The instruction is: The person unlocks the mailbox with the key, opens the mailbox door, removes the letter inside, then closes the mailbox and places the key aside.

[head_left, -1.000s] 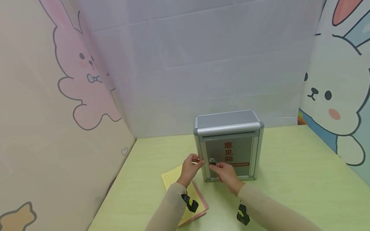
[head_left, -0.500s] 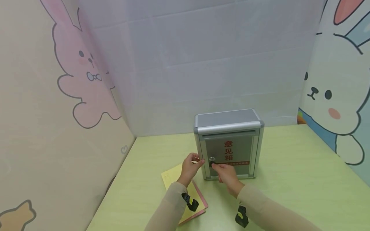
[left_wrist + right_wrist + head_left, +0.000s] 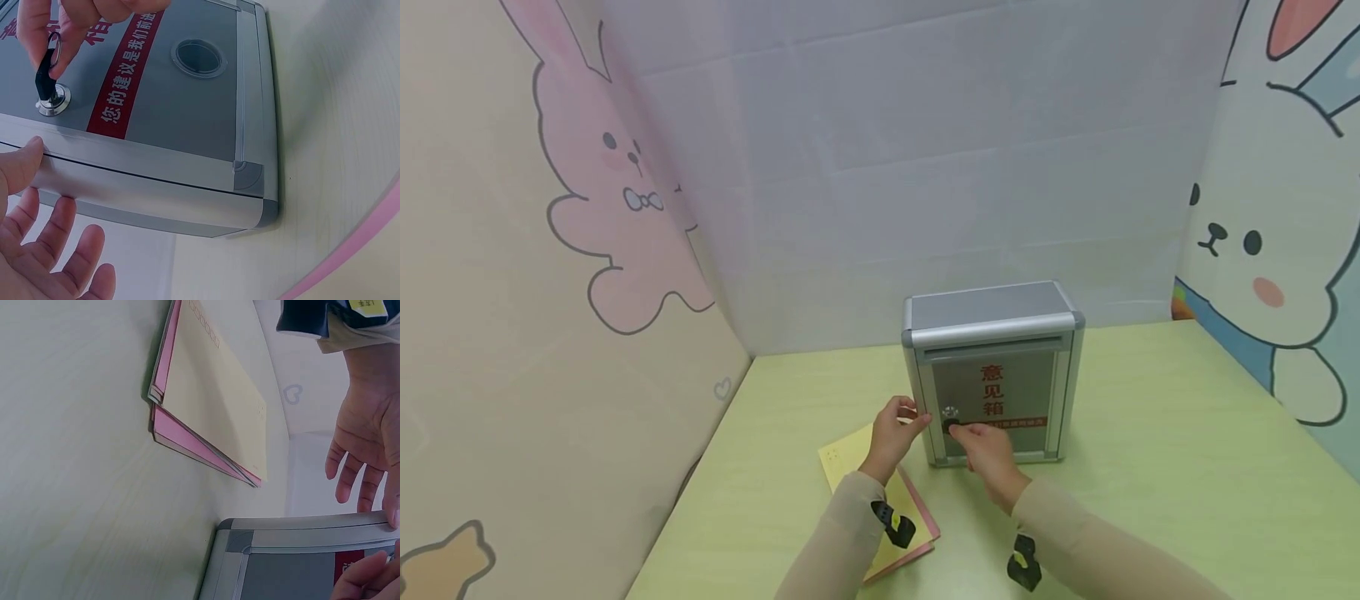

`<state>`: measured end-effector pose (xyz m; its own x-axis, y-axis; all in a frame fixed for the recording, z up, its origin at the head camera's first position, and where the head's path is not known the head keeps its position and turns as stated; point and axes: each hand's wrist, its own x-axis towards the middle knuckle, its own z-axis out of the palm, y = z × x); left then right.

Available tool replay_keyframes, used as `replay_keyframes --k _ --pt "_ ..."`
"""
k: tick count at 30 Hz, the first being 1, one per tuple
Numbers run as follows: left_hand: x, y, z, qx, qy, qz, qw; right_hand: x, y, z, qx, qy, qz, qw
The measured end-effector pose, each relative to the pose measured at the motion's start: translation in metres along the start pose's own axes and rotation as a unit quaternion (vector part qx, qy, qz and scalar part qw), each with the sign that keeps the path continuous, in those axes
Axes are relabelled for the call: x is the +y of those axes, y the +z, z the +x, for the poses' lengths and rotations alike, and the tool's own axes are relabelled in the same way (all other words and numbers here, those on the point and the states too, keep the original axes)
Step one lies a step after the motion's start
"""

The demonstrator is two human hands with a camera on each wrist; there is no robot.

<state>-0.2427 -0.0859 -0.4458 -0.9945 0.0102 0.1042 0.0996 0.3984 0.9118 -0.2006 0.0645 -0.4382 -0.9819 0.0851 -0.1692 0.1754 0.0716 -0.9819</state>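
A grey metal suggestion box (image 3: 1000, 307) with red lettering stands upright on the table, its front door closed. A round silver lock (image 3: 60, 100) is set in the door's left side. A key (image 3: 45, 76) with a black head and a small ring sits in that lock. My right hand (image 3: 990, 457) pinches the key's head between thumb and fingers. My left hand (image 3: 891, 436) holds the box's left edge, thumb on the front frame and fingertips against the side. The left ring and little fingers stand apart from the box in the left wrist view.
A stack of yellow and pink envelopes (image 3: 219, 394) lies on the table (image 3: 1150, 433), partly under my left forearm. A round window (image 3: 199, 57) shows low on the door. Walls with rabbit drawings (image 3: 1262, 250) border the table.
My right fingertips have shifted slightly to the right at the lock, still on the key. My left hand has stayed at the box's edge. The box has not moved.
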Motion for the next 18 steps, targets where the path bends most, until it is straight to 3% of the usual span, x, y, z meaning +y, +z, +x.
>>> replay_keyframes --k 18 --pt "-0.0018 0.0008 0.0020 0.003 -0.003 0.003 1.0000 0.0029 0.0015 -0.0048 0.012 0.004 0.013 1.000"
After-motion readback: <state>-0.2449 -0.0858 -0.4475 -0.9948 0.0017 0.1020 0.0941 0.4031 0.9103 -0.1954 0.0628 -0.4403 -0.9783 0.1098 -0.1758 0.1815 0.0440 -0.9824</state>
